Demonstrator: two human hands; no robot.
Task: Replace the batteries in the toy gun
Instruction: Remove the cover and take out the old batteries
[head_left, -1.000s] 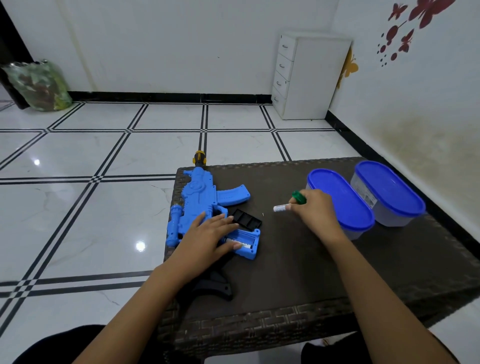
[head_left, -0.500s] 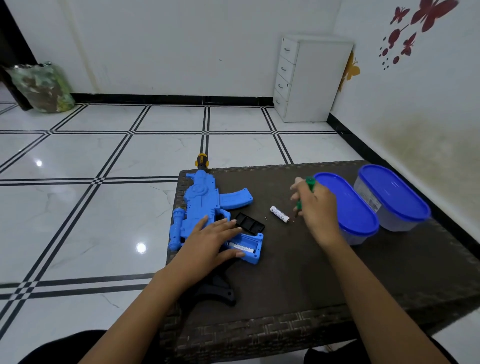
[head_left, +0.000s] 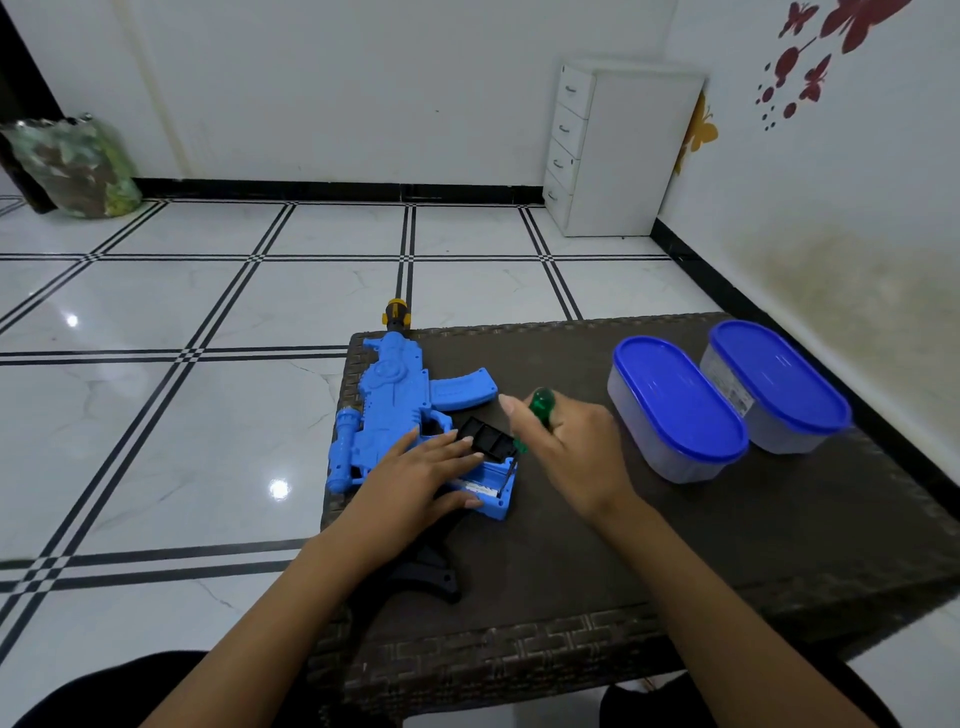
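The battery cover (head_left: 485, 441) is already off, lying just beyond the flat left hand (head_left: 415, 480), which presses the toy gun (head_left: 395, 395). The right hand (head_left: 566, 447) grips a screwdriver (head_left: 540, 404), its tip in the open compartment (head_left: 493, 488) where one battery (head_left: 480, 488) remains, so I judge fresh batteries and closing are still left.

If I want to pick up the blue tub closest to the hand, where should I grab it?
Probably by its long clear sides, just under the lid. The nearer blue-lidded tub is a long oval standing upright, so a hand from above can span its narrow width. Come from the near end: the second tub sits close on its far right, and the right hand with the screwdriver is on its left.
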